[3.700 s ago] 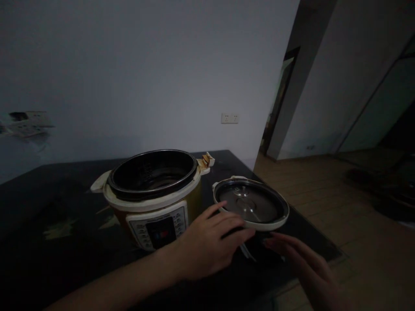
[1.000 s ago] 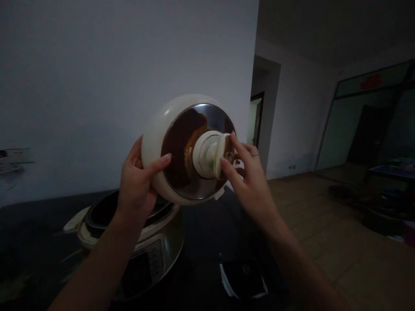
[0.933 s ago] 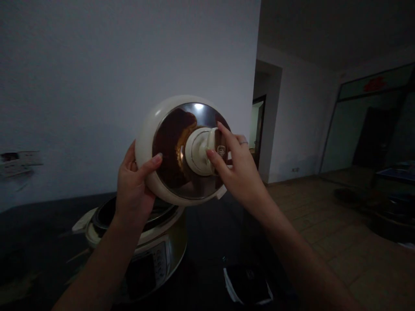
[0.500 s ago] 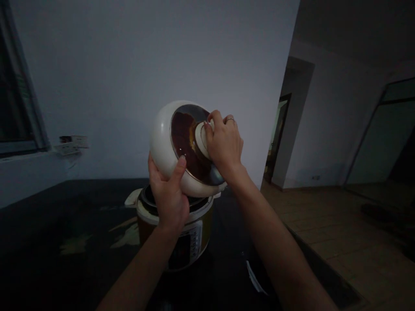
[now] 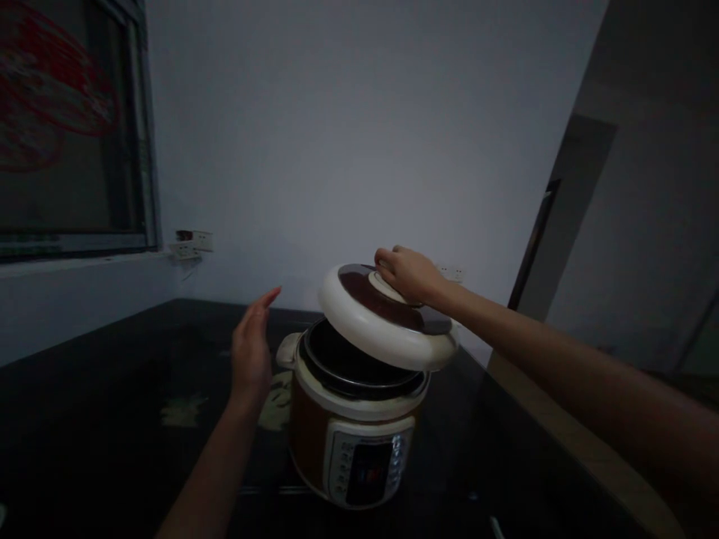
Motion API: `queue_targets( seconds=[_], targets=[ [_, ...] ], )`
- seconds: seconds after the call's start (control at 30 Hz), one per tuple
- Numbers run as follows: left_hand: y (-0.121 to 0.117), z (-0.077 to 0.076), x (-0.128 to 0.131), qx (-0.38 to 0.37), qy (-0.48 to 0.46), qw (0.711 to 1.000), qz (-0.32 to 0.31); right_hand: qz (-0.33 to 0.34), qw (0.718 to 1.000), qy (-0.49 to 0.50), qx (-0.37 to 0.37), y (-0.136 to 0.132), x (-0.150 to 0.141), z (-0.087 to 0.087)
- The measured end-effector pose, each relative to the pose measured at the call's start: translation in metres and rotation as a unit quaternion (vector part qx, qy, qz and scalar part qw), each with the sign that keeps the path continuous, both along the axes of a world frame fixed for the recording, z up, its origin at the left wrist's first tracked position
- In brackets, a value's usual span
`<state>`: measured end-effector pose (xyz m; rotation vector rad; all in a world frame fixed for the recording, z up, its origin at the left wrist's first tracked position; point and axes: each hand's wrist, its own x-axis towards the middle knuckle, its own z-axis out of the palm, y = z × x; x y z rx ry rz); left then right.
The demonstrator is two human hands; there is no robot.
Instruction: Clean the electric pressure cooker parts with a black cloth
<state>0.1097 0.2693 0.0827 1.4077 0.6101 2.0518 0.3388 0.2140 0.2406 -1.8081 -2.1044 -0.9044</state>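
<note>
A cream and brown electric cooker [image 5: 353, 434] stands on the dark table [image 5: 112, 419], its control panel facing me. My right hand [image 5: 407, 273] is closed on the knob of the cream lid [image 5: 382, 318], which hangs tilted just above the cooker's open dark pot, its right side lower. My left hand [image 5: 251, 348] is to the left of the cooker, fingers stretched out and together, holding nothing and apart from the lid.
A window [image 5: 67, 135] with a sill is at the left, wall sockets [image 5: 191, 243] beside it. A plain wall rises behind the table. A dark doorway [image 5: 533, 239] and wooden floor lie to the right.
The lid has come down from upright in front of me to nearly flat over the pot. My left hand has let go of its rim and moved left.
</note>
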Motion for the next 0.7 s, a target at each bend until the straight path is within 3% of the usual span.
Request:
queue_targets(
  seconds=[0.13,0.23,0.7],
  targets=[
    [0.030,-0.015,-0.003,-0.075,0.062,0.994,-0.039,0.022,0.998,-0.033,-0.048,0.013,-0.010,-0.021],
    [0.039,-0.021,0.000,-0.098,0.049,0.992,-0.069,0.034,0.995,-0.050,-0.074,0.022,-0.019,-0.031],
    [0.026,-0.014,0.009,-0.108,0.121,0.981,-0.106,0.080,0.986,-0.084,-0.120,0.028,-0.030,-0.052]
  ],
)
